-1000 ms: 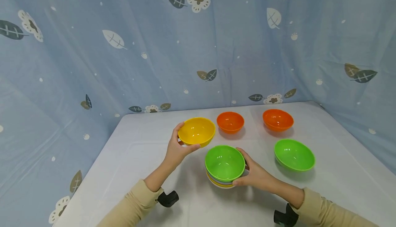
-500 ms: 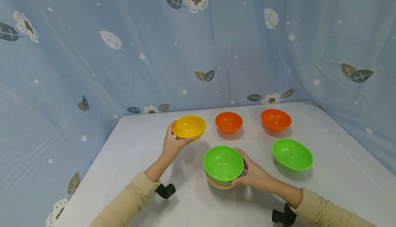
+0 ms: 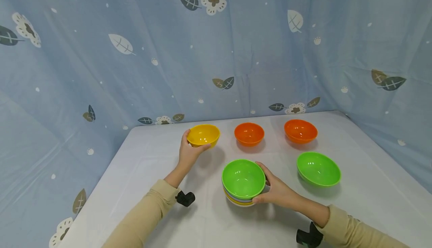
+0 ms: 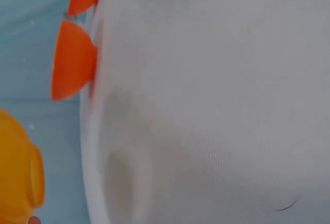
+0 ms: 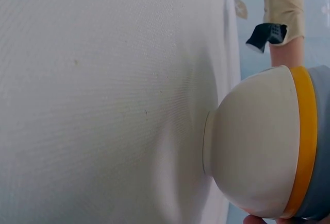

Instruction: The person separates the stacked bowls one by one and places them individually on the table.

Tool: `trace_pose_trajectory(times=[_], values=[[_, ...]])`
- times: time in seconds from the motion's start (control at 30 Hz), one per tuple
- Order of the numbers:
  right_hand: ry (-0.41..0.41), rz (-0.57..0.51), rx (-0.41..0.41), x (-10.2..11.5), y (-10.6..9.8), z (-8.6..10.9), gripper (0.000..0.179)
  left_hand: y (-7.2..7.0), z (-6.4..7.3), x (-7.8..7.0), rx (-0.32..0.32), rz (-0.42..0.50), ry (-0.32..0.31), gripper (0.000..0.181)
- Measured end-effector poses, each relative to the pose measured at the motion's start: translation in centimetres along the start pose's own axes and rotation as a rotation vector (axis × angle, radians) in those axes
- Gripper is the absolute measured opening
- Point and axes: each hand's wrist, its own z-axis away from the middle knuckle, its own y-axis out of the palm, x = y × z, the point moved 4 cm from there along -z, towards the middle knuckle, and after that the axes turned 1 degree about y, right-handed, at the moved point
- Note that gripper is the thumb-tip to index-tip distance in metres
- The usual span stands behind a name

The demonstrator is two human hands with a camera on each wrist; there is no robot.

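Observation:
My left hand [image 3: 189,155] grips a yellow bowl [image 3: 203,135] by its left side, thumb along the near rim. In the left wrist view that yellow bowl [image 4: 15,170] is off the cloth, its shadow apart from it. My right hand [image 3: 278,191] holds a stack of nested bowls from the right. A green bowl [image 3: 243,178] tops this stack. Below it show a grey-blue bowl [image 5: 320,147], another yellow bowl [image 5: 305,141] and, lowest, a white bowl [image 5: 255,141]. The stack appears raised a little above the cloth.
Two orange bowls, one mid-back [image 3: 249,134] and one farther right [image 3: 300,131], stand on the white tablecloth [image 3: 141,173]. A wide green bowl [image 3: 318,169] is right of the stack. Behind the table hangs a blue patterned curtain [image 3: 162,71].
My left hand has carried the yellow bowl leftward and toward the back, away from the stack. The right hand and its stack have hardly moved.

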Motion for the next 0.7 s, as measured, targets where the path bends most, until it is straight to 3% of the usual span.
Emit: trace_pose_trajectory(times=[0.3,0.7], values=[[0.008,-0.022,0.000,0.2,0.1,-0.1,0.109,0.1,-1.7,2.5,-0.072,-0.025,-0.090,0.098],[0.009,-0.030,0.002,0.0,0.1,-0.1,0.110,0.6,-2.5,4.0,-0.107,-0.083,-0.123,0.101]])
